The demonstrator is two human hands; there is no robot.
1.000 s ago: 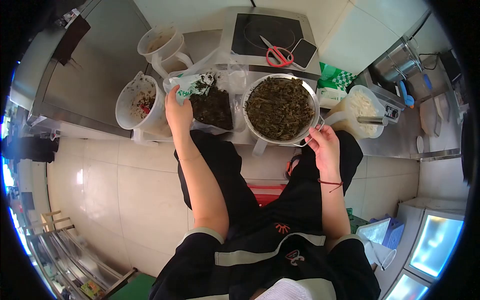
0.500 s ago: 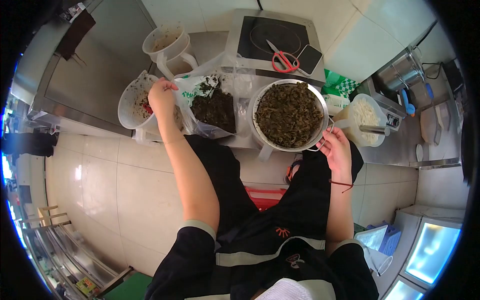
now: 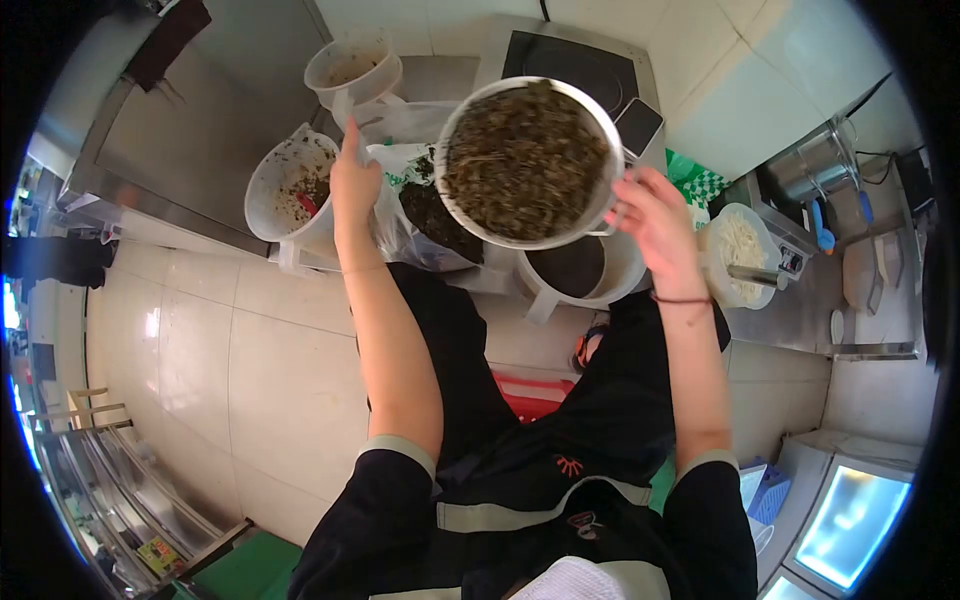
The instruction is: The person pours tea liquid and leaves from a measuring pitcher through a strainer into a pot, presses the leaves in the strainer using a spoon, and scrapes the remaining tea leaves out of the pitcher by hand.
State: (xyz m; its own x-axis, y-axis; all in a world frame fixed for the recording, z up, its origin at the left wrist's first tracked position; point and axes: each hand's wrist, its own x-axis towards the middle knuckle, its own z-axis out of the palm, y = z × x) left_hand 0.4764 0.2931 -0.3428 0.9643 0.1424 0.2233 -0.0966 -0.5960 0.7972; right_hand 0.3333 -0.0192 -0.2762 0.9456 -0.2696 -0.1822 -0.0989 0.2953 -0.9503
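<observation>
My right hand grips the rim side of a round strainer heaped with dark wet leaves, raised and blurred by motion. Below it stands a plastic pitcher with dark liquid inside. At the left edge of a clear plastic bag is my left hand, its index finger stretched along the bag and the other fingers curled at its edge. More dark leaves lie in the bag, partly under the strainer. Left of that hand stands a stained pitcher with a red item inside.
An induction cooker sits at the back, with a phone on its corner. Another used pitcher stands back left. To the right, a tub of pale shreds holds a metal-handled tool. A metal cabinet borders the left.
My right hand has lifted the strainer off the pitcher and carried it left and upward toward the bag, uncovering dark liquid. The scissors are now hidden. My left hand has shifted slightly right.
</observation>
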